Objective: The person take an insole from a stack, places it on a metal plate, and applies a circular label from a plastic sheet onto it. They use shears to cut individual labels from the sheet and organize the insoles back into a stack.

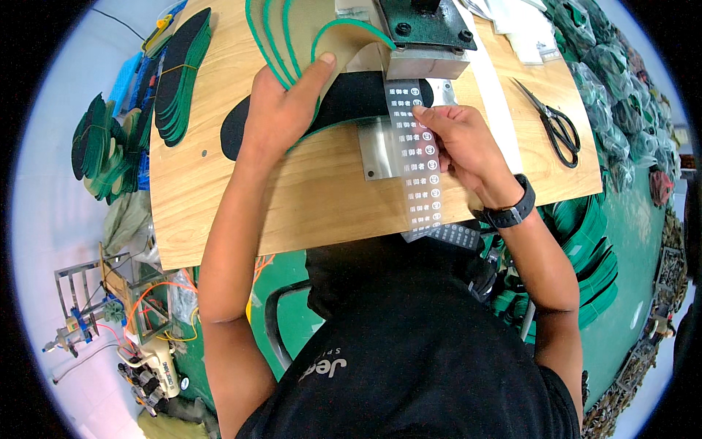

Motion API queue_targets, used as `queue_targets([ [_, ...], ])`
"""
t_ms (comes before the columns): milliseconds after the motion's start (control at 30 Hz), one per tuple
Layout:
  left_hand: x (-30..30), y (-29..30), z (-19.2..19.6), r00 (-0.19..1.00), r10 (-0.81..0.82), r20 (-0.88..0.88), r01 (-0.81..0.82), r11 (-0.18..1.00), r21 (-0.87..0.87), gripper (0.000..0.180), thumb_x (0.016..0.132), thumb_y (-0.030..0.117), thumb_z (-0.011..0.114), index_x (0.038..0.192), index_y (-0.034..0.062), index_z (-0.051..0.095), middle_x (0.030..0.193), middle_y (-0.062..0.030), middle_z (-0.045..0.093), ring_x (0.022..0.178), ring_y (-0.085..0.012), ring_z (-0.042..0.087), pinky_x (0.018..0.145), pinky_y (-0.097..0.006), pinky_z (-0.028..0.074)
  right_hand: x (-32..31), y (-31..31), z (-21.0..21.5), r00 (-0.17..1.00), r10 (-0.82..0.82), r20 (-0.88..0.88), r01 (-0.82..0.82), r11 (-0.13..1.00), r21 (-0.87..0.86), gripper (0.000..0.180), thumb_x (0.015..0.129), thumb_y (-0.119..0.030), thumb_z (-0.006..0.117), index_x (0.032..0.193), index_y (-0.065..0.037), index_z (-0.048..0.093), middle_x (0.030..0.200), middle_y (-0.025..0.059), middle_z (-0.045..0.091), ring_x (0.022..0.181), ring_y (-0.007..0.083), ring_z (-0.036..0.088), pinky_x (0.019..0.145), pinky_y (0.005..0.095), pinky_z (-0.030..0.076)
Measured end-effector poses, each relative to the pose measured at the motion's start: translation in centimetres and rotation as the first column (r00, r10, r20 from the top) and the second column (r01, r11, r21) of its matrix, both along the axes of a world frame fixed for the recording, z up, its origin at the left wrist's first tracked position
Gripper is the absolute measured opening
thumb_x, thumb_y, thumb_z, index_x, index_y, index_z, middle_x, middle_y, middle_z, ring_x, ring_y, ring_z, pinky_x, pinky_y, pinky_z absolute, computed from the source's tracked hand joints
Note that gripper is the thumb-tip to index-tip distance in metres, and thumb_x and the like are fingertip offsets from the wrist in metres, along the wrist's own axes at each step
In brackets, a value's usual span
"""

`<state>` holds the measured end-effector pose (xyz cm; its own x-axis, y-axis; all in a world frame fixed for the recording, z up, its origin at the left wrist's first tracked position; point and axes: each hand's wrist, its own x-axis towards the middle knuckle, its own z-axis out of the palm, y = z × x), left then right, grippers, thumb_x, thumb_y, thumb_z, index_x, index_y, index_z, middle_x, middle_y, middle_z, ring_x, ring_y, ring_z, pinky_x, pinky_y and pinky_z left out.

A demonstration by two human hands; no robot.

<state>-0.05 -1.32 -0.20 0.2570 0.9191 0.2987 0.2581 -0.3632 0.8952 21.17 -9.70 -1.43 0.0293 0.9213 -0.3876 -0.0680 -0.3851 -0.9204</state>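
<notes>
My left hand [281, 110] is closed on several shoe insoles [292, 33] with beige faces and green edges, its thumb over them. Under and beside that hand a black insole [351, 95] lies across a metal plate [376, 150] below the press head [428, 58]. A long clear strip of printed labels [417, 168] runs from under the press toward me and droops past the table edge. Closed on the strip's right edge, thumb on top, is my right hand [468, 143], with a black watch on the wrist.
Black-handled scissors [559, 132] lie at the table's right. A banded stack of insoles [183, 73] rests at the left edge, with more insoles [102, 146] beyond it. Bagged green goods [621, 102] are piled on the right. An air compressor [157, 369] stands lower left.
</notes>
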Motion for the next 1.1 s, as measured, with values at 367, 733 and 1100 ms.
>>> queue_targets([
  [367, 0.5, -0.5, -0.1, 1.0, -0.01, -0.026, 0.011, 0.999, 0.038, 0.022, 0.087, 0.024, 0.062, 0.093, 0.0027, 0.064, 0.076, -0.0065, 0.064, 0.069, -0.0149, 0.056, 0.067, -0.029, 0.046, -0.1, 0.2, -0.3, 1.0, -0.017, 0.01, 0.017, 1.0, -0.017, 0.029, 0.09, -0.024, 0.058, 0.071, -0.003, 0.06, 0.058, 0.0025, 0.057, 0.042, 0.0074, 0.05, 0.037, 0.0199, 0.037],
  [733, 1.0, -0.5, -0.2, 0.849, -0.141, -0.509, 0.231, 0.966, 0.117, 0.065, 0.064, 0.018, 0.079, 0.121, 0.0062, 0.052, 0.1, -0.0164, 0.065, 0.093, -0.0291, 0.063, 0.084, -0.035, 0.048, -0.2, -0.8, -0.1, 0.995, -0.093, -0.035, 0.092, 0.995, -0.029, 0.035, 0.09, -0.033, 0.057, 0.072, -0.003, 0.059, 0.053, 0.0018, 0.055, 0.036, 0.0085, 0.046, 0.032, 0.0195, 0.032],
  [1100, 0.6, -1.2, 0.5, 0.833, -0.013, -0.553, 0.12, 0.98, 0.157, 0.043, 0.069, 0.025, 0.071, 0.105, 0.0042, 0.059, 0.081, -0.0191, 0.064, 0.082, -0.0385, 0.06, 0.074, -0.042, 0.049, 0.5, -3.3, -0.4, 0.993, -0.108, -0.048, 0.115, 0.978, 0.176, 0.02, 0.092, -0.018, 0.054, 0.083, -0.002, 0.06, 0.063, 0.0006, 0.057, 0.045, 0.0049, 0.048, 0.038, 0.0176, 0.033],
])
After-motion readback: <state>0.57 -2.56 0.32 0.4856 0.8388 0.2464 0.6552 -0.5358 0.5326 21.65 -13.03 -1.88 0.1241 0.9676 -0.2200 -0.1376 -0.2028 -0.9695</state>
